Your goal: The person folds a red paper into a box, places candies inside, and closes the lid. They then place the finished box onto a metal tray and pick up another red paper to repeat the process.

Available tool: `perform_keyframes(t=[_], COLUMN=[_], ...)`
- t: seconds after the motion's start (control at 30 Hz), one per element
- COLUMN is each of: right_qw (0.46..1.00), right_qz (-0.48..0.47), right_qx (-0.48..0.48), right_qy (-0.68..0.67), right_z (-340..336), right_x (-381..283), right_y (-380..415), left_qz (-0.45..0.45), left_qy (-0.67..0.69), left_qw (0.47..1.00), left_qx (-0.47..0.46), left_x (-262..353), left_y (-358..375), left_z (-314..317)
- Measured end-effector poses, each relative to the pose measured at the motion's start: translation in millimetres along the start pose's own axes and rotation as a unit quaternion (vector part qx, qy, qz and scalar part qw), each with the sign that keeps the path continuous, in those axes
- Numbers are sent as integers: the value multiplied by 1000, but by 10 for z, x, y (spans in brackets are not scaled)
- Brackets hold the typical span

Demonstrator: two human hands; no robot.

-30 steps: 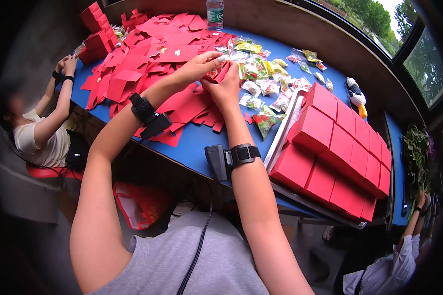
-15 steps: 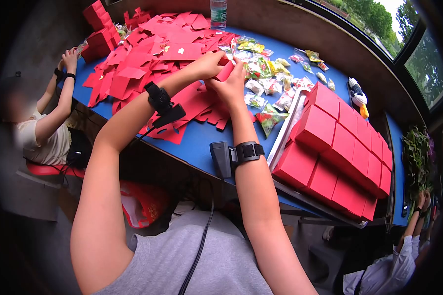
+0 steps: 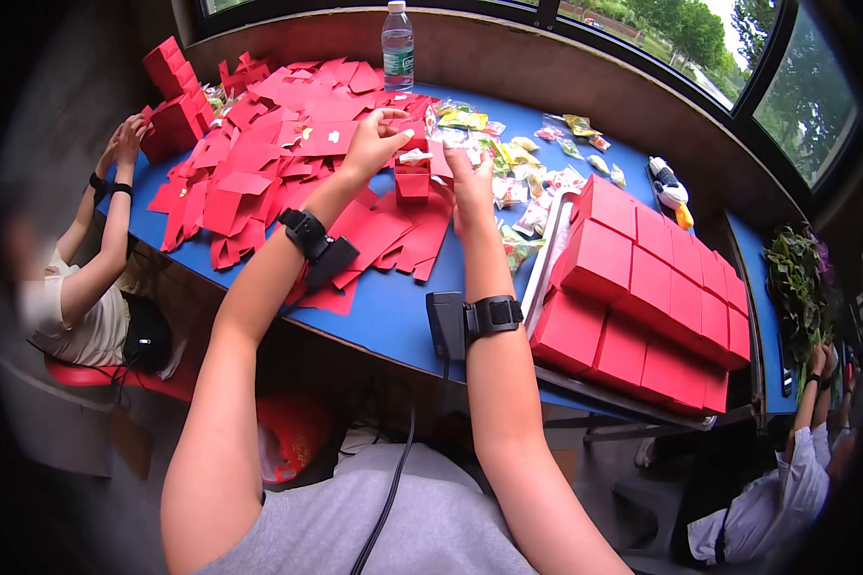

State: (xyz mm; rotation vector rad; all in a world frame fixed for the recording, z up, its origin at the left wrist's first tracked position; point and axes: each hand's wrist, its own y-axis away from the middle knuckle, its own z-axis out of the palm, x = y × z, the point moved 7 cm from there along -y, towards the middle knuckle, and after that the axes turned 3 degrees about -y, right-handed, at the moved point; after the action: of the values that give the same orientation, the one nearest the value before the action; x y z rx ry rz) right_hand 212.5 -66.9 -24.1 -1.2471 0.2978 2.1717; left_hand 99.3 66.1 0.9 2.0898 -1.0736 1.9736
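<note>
A small red paper box (image 3: 413, 184) is between my hands above the near part of the red pile, its top flaps spread. Something white, perhaps a packet (image 3: 414, 157), shows in its opening. My left hand (image 3: 376, 146) has bent fingers and thumb at the box's back left flap. On the other side, my right hand (image 3: 472, 187) has its thumb against the right flap, with its fingers pointing upward. Some fingertips are hidden by the flaps. Flat red paper pieces (image 3: 259, 177) lie heaped to the left. Small colourful packets (image 3: 518, 153) are scattered to the right.
Finished-looking red boxes (image 3: 642, 287) fill a white-rimmed tray (image 3: 549, 240) at right. A water bottle (image 3: 398, 53) stands by the wall. A co-worker's hands (image 3: 129, 134) are near stacked boxes (image 3: 173, 125) at far left; another person (image 3: 767, 498) is at lower right.
My hands have drawn apart, and the box between them now shows its opening with the white thing in it. The camera view has tilted up a little.
</note>
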Motion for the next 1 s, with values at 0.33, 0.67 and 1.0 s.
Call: perform_keyframes(t=[0.33,0.67,1.0], right_qw=[954,992,989], right_qz=[-22,-16,72], right_qx=[-210,-121,-98], right_qy=[215,33,86], right_z=[316,130,101], right_x=[77,164,273], right_y=[121,19,14], left_qz=[72,173,48], left_qy=[-113,-109,78], left_qw=[988,976,975], left_qx=[82,-73,-202], left_x=[-27,172,80], left_y=[51,189,148], left_z=[-141,76,151])
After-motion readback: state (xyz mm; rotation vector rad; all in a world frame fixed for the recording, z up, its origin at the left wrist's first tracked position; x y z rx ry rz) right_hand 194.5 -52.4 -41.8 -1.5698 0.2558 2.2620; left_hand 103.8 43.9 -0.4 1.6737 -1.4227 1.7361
